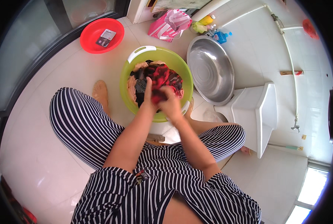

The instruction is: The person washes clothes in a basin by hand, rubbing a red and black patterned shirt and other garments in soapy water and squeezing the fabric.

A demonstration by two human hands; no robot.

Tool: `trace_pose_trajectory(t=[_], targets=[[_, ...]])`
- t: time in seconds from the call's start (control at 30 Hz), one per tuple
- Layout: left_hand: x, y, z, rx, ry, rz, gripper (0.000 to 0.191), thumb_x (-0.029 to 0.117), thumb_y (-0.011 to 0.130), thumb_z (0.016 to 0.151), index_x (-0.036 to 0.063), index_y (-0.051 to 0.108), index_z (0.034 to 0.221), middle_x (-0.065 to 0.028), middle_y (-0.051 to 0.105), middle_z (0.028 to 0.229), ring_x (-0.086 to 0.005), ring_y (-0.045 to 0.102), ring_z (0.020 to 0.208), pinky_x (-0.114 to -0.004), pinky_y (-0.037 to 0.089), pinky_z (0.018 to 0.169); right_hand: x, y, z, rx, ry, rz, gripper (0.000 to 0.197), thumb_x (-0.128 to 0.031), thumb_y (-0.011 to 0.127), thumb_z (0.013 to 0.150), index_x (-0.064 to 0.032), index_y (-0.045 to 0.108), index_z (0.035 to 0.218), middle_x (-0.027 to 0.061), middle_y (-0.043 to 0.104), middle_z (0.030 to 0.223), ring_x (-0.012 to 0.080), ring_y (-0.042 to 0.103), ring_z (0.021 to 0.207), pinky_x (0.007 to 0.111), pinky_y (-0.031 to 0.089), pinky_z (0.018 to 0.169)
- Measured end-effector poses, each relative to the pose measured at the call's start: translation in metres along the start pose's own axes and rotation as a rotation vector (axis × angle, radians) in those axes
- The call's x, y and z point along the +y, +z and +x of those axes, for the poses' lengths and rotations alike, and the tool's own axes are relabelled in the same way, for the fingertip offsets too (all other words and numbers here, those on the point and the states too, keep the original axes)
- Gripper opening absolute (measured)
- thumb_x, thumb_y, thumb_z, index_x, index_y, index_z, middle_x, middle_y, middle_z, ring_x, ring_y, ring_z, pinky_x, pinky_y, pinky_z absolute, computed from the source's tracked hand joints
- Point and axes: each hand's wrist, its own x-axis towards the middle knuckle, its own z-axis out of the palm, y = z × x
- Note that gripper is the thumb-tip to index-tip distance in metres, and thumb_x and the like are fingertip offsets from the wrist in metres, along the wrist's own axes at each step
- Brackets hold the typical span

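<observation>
A lime-green plastic tub (126,100) with white handles stands on the floor between my feet and holds a heap of clothes. Uppermost is a red and black patterned garment (169,77), bunched under both hands. My left hand (148,93) grips its near left side, thumb pointing up and fingers hidden by cloth. My right hand (170,103) closes over the same garment from the right, its fingers blurred. Beside them lie a black-and-white patterned cloth (140,85) and a peach-coloured cloth (131,87).
A large steel basin (208,67) leans right of the tub, close to a white ceramic fixture (247,112). A red plastic basin (88,39) with a package (106,38) sits far left. Behind are a pink striped bag (166,26) and several bottles, one blue (220,37).
</observation>
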Motion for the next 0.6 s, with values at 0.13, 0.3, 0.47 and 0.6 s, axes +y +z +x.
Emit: trace_pose_trajectory(t=[0.13,0.3,0.47,0.6], targets=[[0.005,0.018,0.000,-0.175,0.089,-0.046,0.065,0.055,0.040,0.102,0.0056,0.045,0.144,-0.0125,0.052,0.142,-0.0293,0.051,0.128,-0.045,0.043,0.109,-0.074,0.003,-0.041,-0.079,-0.165,-0.203,0.021,-0.016,0.072,0.076,-0.0056,0.067,0.094,0.0128,0.059,0.095,0.0329,0.057,0.095,0.042,0.051,0.083],[-0.041,-0.015,0.047,0.122,0.221,-0.081,0.048,0.041,0.057,0.099,0.0094,0.054,0.135,-0.0064,0.063,0.124,-0.0207,0.060,0.114,-0.036,0.049,0.097,-0.007,-0.001,0.058,0.348,0.145,-0.444,0.036,-0.032,0.062,0.088,-0.0014,0.067,0.071,0.0214,0.065,0.072,0.0395,0.063,0.065,0.046,0.051,0.064],[-0.030,0.009,0.053,0.185,0.132,0.046,0.050,0.045,0.058,0.098,0.0112,0.054,0.134,-0.0054,0.062,0.124,-0.0173,0.060,0.114,-0.036,0.051,0.090,-0.011,-0.022,0.082,0.388,0.205,-0.186,0.030,-0.034,0.066,0.087,-0.0047,0.071,0.094,0.0198,0.070,0.095,0.0375,0.067,0.091,0.043,0.052,0.083],[-0.018,0.003,0.059,-0.511,0.080,-0.124,0.042,0.041,0.056,0.098,0.0094,0.060,0.126,-0.0070,0.064,0.118,-0.0197,0.062,0.108,-0.036,0.051,0.088,-0.028,0.003,0.062,0.277,0.094,-0.043,0.018,-0.025,0.069,0.088,-0.0082,0.071,0.095,0.0191,0.069,0.101,0.0376,0.064,0.104,0.044,0.047,0.097]])
